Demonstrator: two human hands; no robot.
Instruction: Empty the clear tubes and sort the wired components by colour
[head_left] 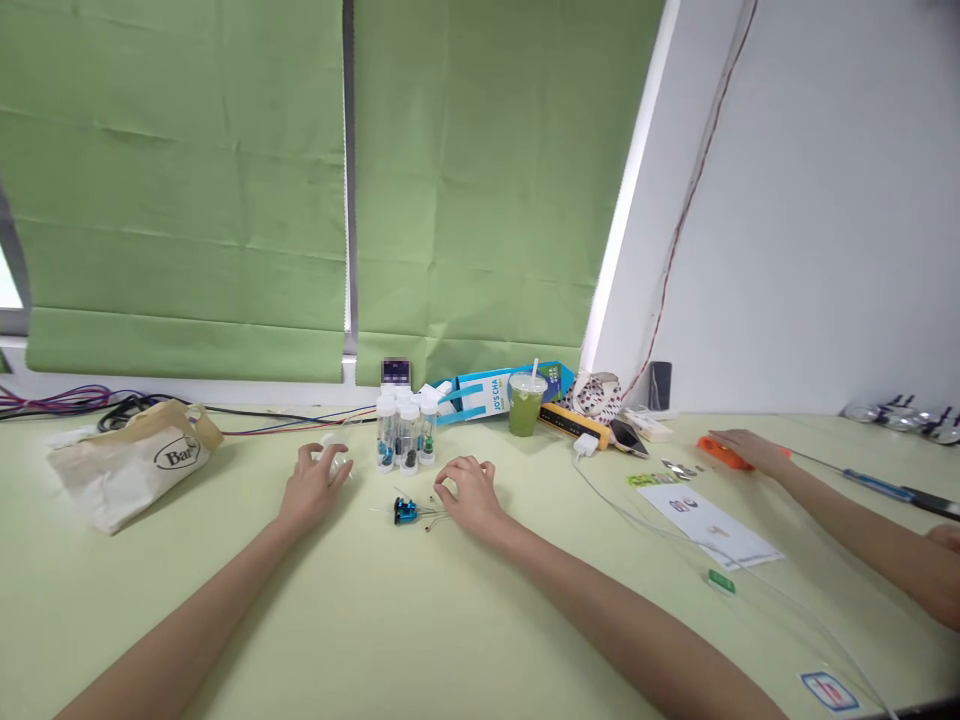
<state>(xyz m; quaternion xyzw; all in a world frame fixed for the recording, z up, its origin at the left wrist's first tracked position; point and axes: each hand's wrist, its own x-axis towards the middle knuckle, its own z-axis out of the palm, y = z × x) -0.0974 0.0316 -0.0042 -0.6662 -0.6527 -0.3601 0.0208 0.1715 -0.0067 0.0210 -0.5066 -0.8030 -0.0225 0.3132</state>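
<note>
My left hand [311, 490] curls its fingers round a clear plastic tube [339, 462], partly hidden behind them. Thumb and forefinger of my right hand [472, 497] come together in a pinch; whether something thin is between them is too small to tell. Just left of that hand, a small blue part [406, 511] with a dark end lies on the table, and thin wire-like leads stretch from it toward my fingers. Behind and between my hands, several clear tubes with white caps [407, 440] stand upright in a cluster, with small blue, dark and green items inside.
A paper bag [142, 465] lies at left. Behind my right hand are a green drink cup [526, 408] with a straw and a yellow power strip [574, 424]. A white cable [652, 530] crosses the table past a printed sheet [709, 525]. Another person's hand [752, 450] touches an orange object [721, 453].
</note>
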